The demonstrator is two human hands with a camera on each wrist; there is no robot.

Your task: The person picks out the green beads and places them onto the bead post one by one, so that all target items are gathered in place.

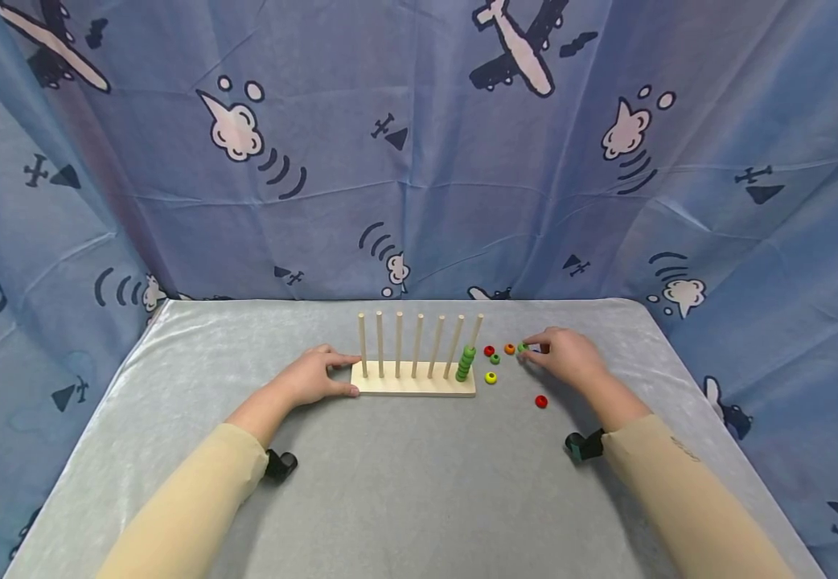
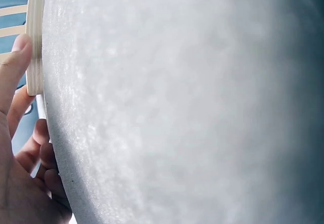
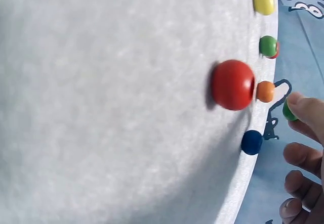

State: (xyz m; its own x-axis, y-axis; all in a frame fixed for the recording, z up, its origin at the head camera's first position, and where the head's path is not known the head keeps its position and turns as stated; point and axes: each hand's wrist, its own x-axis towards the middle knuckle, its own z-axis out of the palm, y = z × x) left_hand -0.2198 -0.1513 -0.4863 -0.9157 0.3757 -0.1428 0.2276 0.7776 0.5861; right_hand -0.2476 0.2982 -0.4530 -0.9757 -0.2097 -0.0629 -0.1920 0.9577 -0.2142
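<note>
A pale wooden peg board (image 1: pixel 413 387) with a row of several upright dowels lies on the table. Several green beads (image 1: pixel 466 366) are stacked on its rightmost dowel. My left hand (image 1: pixel 310 375) grips the board's left end, thumb on the front edge and index finger on the far side. In the left wrist view, the thumb lies against the board (image 2: pixel 35 57). Right of the board, my right hand (image 1: pixel 567 356) pinches a green bead (image 3: pixel 289 111) between thumb and finger, and it looks raised off the cloth.
Loose beads lie right of the board: a yellow bead (image 1: pixel 490 378), a green bead (image 1: pixel 494 359), an orange bead (image 1: pixel 509 349), a red bead (image 1: pixel 489 351), and a nearer red bead (image 1: pixel 541 401). A blue bead (image 3: pixel 251 142) lies below my right hand. A patterned curtain (image 1: pixel 419 161) hangs behind the table.
</note>
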